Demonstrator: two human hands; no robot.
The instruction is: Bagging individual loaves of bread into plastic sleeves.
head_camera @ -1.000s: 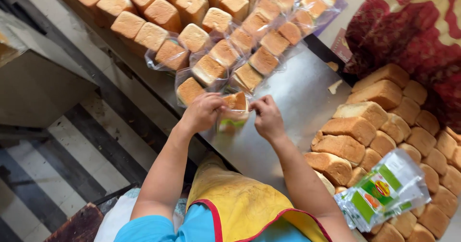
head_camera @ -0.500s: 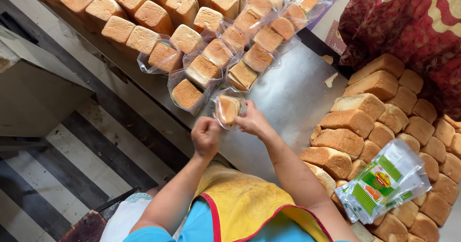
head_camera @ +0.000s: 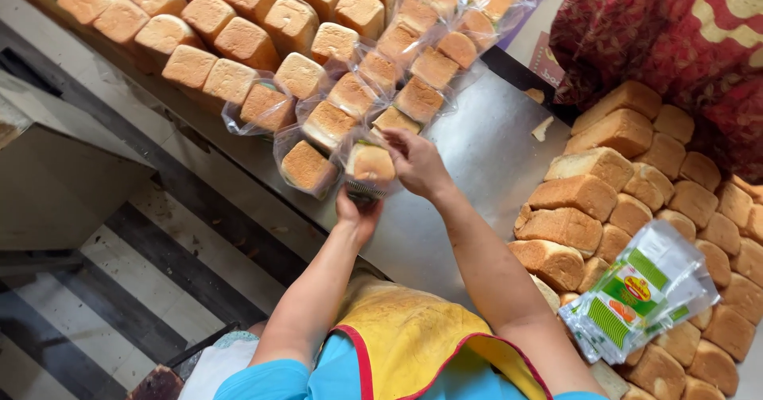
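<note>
Item 1: bagged loaf (head_camera: 369,164). A small golden-brown bread loaf inside a clear plastic bag, standing on end at the near edge of the row of wrapped loaves, over the steel tabletop (head_camera: 485,158). It is held between both hands.

Item 2: left hand (head_camera: 358,211). Positioned under the bagged loaf, fingers curled up around the gathered lower end of the bag, gripping it from below.

Item 3: right hand (head_camera: 417,162). Positioned against the right side and top of the bagged loaf, fingers bent and pinching the plastic near the upper corner.

Item 4: wrapped loaves (head_camera: 330,122). Several loaves in clear bags, lying in slanting rows just behind and left of the held loaf, touching one another.

Item 5: unwrapped loaves, far side (head_camera: 207,15). Bare loaves packed tightly in rows along the far left of the tabletop.

Item 6: unwrapped loaves, right side (head_camera: 592,201). Bare loaves stacked closely at the right, beside the right forearm.

Item 7: stack of empty bags (head_camera: 636,297). Clear printed bags with green and white panels, resting on the right-side loaves.

Item 8: yellow apron (head_camera: 413,336). Red-edged, worn over a blue shirt.

Item 9: red patterned cloth (head_camera: 675,34). At the upper right, behind the loaves.
</note>
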